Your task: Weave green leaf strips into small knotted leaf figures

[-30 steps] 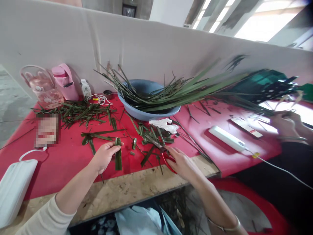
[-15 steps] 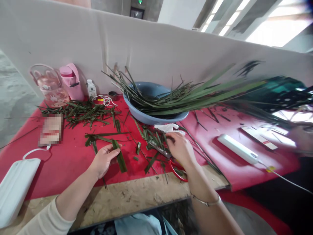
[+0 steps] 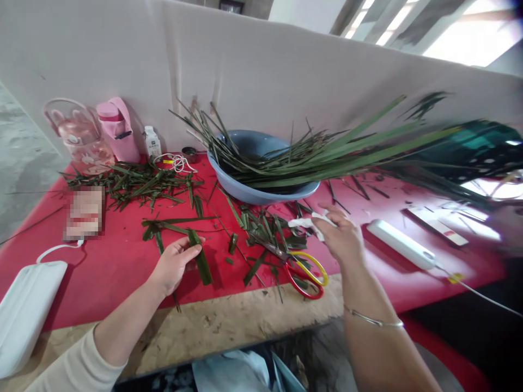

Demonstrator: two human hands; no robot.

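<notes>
Gripping tissue (image 3: pixel 304 222) beside scraps (image 3: pixel 265 228), the right hand (image 3: pixel 341 234) could snag them, while the left hand's (image 3: pixel 175 264) pinch might crease its leaf (image 3: pixel 202 265).

Pale partition (image 3: pixel 310 81) — behind red-covered table (image 3: pixel 114 283) | grey floor (image 3: pixel 16 152) | bright window (image 3: pixel 469 32) — right

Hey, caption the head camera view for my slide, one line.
Left hand holds a leaf strip; right hand touches something white; open-handled scissors lie among leaf scraps.

Scissors (image 3: pixel 285 254) lie on the table (image 3: pixel 122 275) before you, nearer than the basin (image 3: pixel 261 196) (leaves (image 3: pixel 322 166) inside); at your left, a leaf heap (image 3: pixel 141 184) sits before the bottles (image 3: pixel 121 142).
</notes>
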